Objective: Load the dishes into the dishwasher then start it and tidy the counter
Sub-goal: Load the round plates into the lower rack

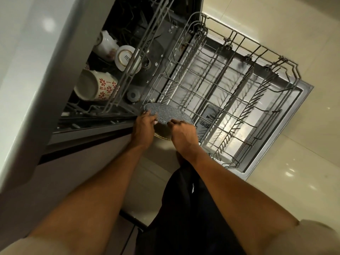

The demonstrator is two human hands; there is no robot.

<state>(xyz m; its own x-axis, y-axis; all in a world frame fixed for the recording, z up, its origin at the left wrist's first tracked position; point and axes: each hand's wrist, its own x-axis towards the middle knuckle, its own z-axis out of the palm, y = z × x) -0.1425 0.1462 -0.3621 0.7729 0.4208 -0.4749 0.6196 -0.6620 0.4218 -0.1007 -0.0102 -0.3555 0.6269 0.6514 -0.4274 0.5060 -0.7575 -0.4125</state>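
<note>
White ceramic mugs (95, 85), one with red flowers, lie in the grey wire upper rack (128, 70). The left hand (143, 126) and right hand (184, 135) both grip a speckled grey round plate (165, 114) at the near corner of the pulled-out, grey wire lower rack (230, 92).

A round grey speckled plate (166, 115) tilts at the near corner of the pulled-out grey wire lower rack (230, 85); patterned white ceramic mugs (95, 85) lie in the upper rack.
</note>
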